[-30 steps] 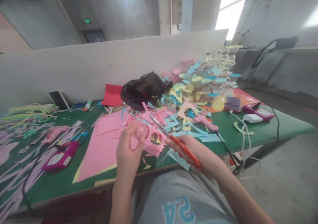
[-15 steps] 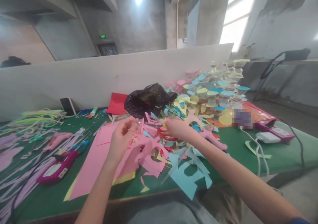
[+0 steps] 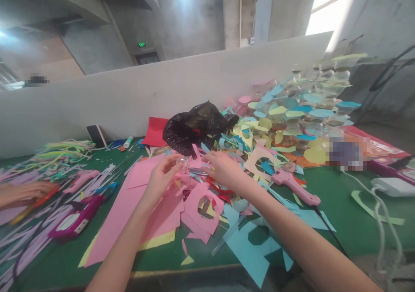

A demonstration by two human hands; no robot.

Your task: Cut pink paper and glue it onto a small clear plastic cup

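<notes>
While left hand [image 3: 163,172] pinches clear piece [image 3: 184,160], right hand [image 3: 224,167] palm-down over scissors [image 3: 198,171], grip unclear.

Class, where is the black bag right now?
In the head view, the black bag sits near the middle of the picture, in front of the white partition and just right of the red paper.

Before you, scissors [image 3: 197,171] sit above paper scraps [image 3: 191,205] on the table [image 3: 158,259]; sheets [image 3: 119,223] lie left of them, a glue gun [image 3: 298,187] right; a bag [image 3: 201,125] sits behind, with a partition [image 3: 129,93] beyond.
</notes>
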